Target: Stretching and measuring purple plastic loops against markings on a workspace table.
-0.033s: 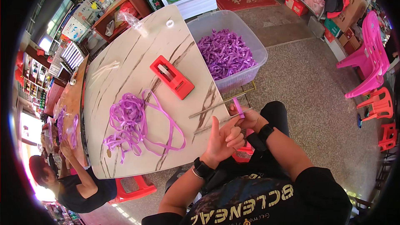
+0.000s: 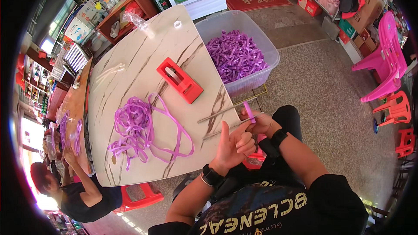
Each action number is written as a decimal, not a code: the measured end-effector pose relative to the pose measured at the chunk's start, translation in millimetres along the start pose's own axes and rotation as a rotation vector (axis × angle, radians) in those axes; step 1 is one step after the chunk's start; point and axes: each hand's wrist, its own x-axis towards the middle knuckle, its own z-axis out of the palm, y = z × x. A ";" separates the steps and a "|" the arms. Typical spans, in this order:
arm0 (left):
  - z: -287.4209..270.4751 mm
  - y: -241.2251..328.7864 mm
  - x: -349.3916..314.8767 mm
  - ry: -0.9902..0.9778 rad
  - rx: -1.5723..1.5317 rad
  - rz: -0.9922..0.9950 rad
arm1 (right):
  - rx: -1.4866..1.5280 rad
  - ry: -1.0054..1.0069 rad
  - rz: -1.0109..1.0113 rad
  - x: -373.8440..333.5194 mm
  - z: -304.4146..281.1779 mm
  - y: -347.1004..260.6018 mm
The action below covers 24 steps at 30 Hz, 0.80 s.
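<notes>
At the marbled table (image 2: 130, 78), the left hand (image 2: 235, 144) extends its thumb.

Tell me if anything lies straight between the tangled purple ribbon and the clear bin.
Yes. The red tape dispenser lies on the marble-patterned table, across the direct line from the tangled purple ribbon to the clear plastic bin. Beyond it come the table's edge and the bin's rim.
</notes>
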 end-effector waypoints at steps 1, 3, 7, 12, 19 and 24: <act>0.1 -0.3 -0.2 -0.001 -0.005 0.004 | -0.022 0.020 0.015 -0.2 -1.1 -3.0; 1.0 -0.3 -0.2 0.000 -0.009 0.006 | -0.042 0.041 0.030 -4.0 -3.1 -12.2; 1.3 0.5 -0.3 0.007 0.005 0.004 | -0.259 0.012 0.057 -20.8 15.4 -33.6; 0.1 0.6 0.8 0.002 0.004 0.006 | -0.506 0.158 0.032 -36.8 40.1 -51.3; -0.2 1.6 0.5 0.016 -0.012 0.000 | -0.570 0.169 0.023 -57.3 65.8 -67.4; 0.5 1.7 -0.9 0.059 -0.007 0.002 | -0.875 0.254 -0.038 -50.6 62.5 -60.3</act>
